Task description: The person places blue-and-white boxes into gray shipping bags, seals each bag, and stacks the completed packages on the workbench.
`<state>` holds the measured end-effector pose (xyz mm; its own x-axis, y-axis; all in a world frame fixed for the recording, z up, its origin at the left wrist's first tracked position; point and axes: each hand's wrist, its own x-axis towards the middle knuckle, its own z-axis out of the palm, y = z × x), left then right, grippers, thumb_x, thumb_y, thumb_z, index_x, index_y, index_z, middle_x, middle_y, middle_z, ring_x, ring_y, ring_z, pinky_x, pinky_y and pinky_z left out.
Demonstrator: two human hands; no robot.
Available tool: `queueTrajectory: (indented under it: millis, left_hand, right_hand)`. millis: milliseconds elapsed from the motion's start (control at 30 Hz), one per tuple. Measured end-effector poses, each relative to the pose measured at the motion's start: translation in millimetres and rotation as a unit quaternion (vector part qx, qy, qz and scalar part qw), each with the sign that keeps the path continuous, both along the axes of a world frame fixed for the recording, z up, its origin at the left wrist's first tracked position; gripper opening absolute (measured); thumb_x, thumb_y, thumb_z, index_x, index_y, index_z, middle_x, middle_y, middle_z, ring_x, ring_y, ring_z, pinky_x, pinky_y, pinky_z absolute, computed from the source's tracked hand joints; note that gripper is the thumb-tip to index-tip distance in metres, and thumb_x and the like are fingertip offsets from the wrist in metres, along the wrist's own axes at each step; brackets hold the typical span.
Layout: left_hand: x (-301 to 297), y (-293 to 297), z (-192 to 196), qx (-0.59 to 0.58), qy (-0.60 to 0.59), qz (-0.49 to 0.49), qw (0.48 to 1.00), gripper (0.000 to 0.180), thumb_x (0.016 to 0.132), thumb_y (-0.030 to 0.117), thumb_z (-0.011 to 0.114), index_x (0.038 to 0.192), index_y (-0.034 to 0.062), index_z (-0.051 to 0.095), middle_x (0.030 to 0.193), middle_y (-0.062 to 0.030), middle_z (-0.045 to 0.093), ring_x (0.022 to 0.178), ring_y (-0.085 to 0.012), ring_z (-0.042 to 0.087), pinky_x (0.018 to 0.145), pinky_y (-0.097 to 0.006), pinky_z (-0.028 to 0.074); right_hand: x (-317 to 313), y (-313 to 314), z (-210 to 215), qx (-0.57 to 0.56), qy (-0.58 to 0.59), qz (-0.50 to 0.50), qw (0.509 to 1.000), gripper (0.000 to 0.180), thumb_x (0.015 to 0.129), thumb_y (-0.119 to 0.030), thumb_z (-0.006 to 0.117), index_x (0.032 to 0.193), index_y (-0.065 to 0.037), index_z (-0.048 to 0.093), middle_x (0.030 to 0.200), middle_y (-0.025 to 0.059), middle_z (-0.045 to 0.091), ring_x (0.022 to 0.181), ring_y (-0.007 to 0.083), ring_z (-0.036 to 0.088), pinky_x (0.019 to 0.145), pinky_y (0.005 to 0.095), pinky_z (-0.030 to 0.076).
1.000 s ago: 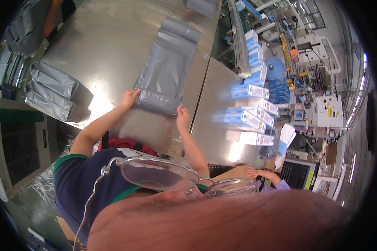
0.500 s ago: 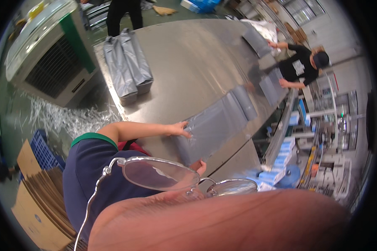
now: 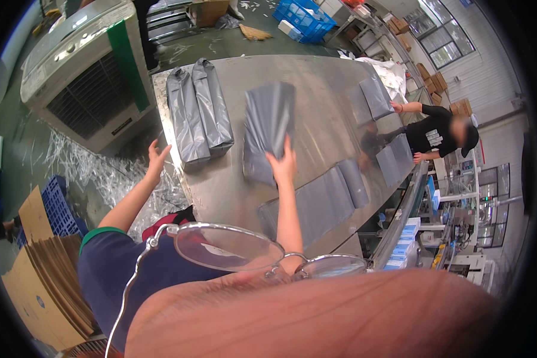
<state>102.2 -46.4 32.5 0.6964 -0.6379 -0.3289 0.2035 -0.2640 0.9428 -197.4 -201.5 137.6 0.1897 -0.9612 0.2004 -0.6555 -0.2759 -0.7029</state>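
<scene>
My right hand [image 3: 284,164] grips the near edge of a folded stack of grey plastic bags [image 3: 269,122], thumb and fingers pinched over it. The stack is blurred by motion, and I cannot tell whether it touches the metal table [image 3: 244,71]. My left hand [image 3: 157,160] is open, fingers spread, off the table's left edge and holding nothing. Closest to it stand two tall grey bag bundles [image 3: 198,116], side by side on the table. More flat grey bags [image 3: 319,206] lie on the table to the right of my right forearm, which partly covers them.
At the right, a co-worker [image 3: 438,131] handles other grey sheets [image 3: 394,160]. A large air cooler [image 3: 92,83] stands left of the table, with plastic scraps [image 3: 116,173] on the floor below. Cardboard sheets [image 3: 48,280] lean at the lower left. A conveyor [image 3: 400,206] runs along the right.
My right hand has moved away from the flat bags and now holds a grey stack farther forward. My left hand has let go of the bags and swung left. My view has shifted.
</scene>
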Motion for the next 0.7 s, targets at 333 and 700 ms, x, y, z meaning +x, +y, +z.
queueTrajectory:
  millis: [333,700]
  left_hand:
    - [-17.3,-103.8,35.2,0.02,0.24,-0.169,0.956,0.087,0.063,0.041,0.059,0.125,0.0196,0.002,0.125,-0.01,0.023,0.111,-0.0308,0.028,0.077,-0.056,0.031]
    - [-11.2,-181.7,-59.9,-0.009,0.241,-0.251,0.937,0.067,0.067,0.049,0.051,0.12,0.0144,0.03,0.124,-0.012,0.023,0.105,-0.0329,0.034,0.077,-0.05,0.035]
  right_hand:
    - [122.5,-119.1,-27.7,0.097,0.327,0.157,0.927,0.07,0.062,-0.034,0.052,0.124,-0.031,0.021,0.111,0.0207,0.037,0.105,0.0346,0.036,0.087,0.0424,0.029]
    - [-7.2,44.5,-50.1,-0.05,-0.021,0.015,0.998,0.056,0.07,-0.021,0.055,0.12,-0.01,0.031,0.119,0.0129,0.035,0.107,0.0301,0.035,0.089,0.0377,0.029]
